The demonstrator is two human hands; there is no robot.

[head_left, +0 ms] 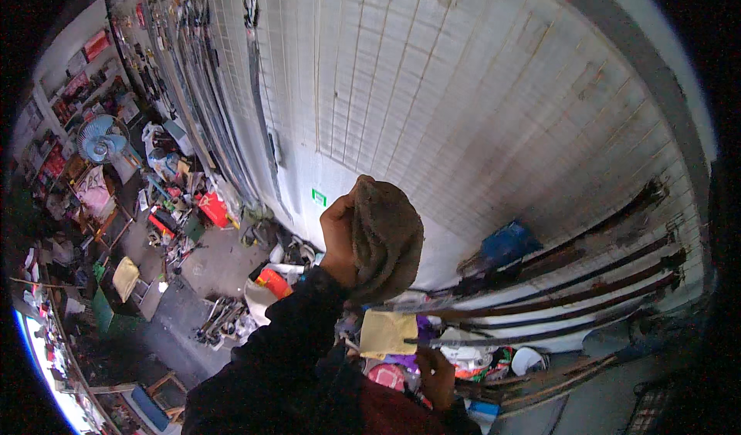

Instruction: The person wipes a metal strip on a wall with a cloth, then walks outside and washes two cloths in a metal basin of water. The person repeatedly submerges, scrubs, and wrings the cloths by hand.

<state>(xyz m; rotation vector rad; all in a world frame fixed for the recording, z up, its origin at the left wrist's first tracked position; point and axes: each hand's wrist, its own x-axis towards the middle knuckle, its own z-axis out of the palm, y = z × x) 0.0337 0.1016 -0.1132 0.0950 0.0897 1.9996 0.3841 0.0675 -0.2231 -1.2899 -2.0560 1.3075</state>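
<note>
My left hand [337,238] is raised in front of me and closed on a folded grey-brown cloth [388,238]. Thick and soft-looking, the cloth bulges to the right of the fingers, and most of the fingers are hidden behind it. Lower down, my right hand [438,375] hangs with loosely bent fingers a little apart, and I see nothing in it. It is nearest to a yellow square pad [387,335] and a purple cloth [424,328] in the pile beyond it.
A white wall with a wire grid [432,88] stands ahead, long strips [204,72] hanging at its left. Long dark bars [556,300] are racked at right, near a blue bag [509,242]. Clutter lies left: a blue fan [102,138], red box [214,209] and chair [127,279].
</note>
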